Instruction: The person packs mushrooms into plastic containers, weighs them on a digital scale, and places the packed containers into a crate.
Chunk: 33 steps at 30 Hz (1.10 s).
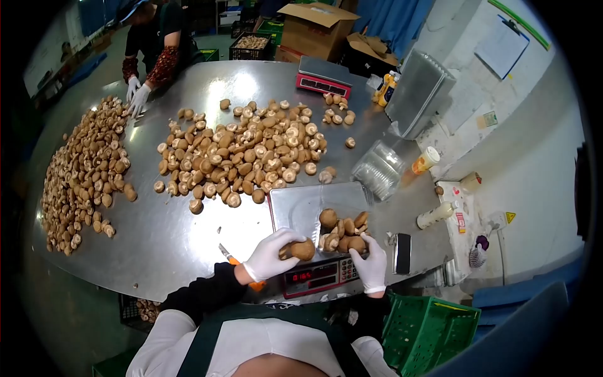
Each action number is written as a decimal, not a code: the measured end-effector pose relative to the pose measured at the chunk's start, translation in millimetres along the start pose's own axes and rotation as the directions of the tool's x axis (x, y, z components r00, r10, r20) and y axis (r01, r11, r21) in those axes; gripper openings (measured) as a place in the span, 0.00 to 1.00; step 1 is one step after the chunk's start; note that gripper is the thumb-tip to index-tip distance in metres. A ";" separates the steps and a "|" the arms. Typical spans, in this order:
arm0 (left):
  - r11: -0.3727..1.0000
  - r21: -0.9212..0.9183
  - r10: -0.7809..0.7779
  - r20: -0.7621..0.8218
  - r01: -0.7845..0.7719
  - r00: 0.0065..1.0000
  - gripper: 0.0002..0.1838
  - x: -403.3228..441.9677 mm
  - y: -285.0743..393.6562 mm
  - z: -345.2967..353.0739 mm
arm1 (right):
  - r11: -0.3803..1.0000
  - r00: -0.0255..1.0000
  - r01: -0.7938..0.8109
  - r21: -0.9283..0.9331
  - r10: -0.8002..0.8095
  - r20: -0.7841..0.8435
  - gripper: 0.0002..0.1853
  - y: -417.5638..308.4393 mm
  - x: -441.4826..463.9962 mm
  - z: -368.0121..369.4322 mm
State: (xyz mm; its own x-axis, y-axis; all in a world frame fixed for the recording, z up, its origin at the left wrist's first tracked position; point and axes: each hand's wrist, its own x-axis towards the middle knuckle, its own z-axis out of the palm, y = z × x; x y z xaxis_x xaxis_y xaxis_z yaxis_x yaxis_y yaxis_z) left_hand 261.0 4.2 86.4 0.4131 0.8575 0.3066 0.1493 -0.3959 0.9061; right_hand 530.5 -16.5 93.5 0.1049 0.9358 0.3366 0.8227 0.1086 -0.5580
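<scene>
White gloves cover both of my hands. My left hand is closed around brown mushrooms, just left of a clear plastic tray. Several mushrooms lie in that tray, on the metal plate of a red scale whose display reads 0165. At the tray's right front corner is my right hand, its fingers curled against a mushroom at the edge. An orange-handled knife lies on the table beside my left wrist.
A large mushroom pile covers the middle of the metal table; another lies left, near a co-worker's gloved hands. Clear trays, a bottle, a phone and a second scale stand right and behind.
</scene>
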 end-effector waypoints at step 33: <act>0.899 -0.227 -0.410 -0.138 0.375 0.901 0.17 -65.4 -65.2 -51.1 | 0.909 0.946 0.117 0.400 -0.225 0.235 0.23 -77.9 -18.1 29.2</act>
State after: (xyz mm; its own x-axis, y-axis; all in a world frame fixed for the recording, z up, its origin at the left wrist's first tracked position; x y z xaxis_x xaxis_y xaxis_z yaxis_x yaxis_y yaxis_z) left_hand 178.4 -9.3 22.2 0.1867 0.9809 -0.0552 0.0853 0.0398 0.9956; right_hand 448.2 -32.1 108.7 -0.2174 0.9394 0.2652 0.5369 0.3420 -0.7713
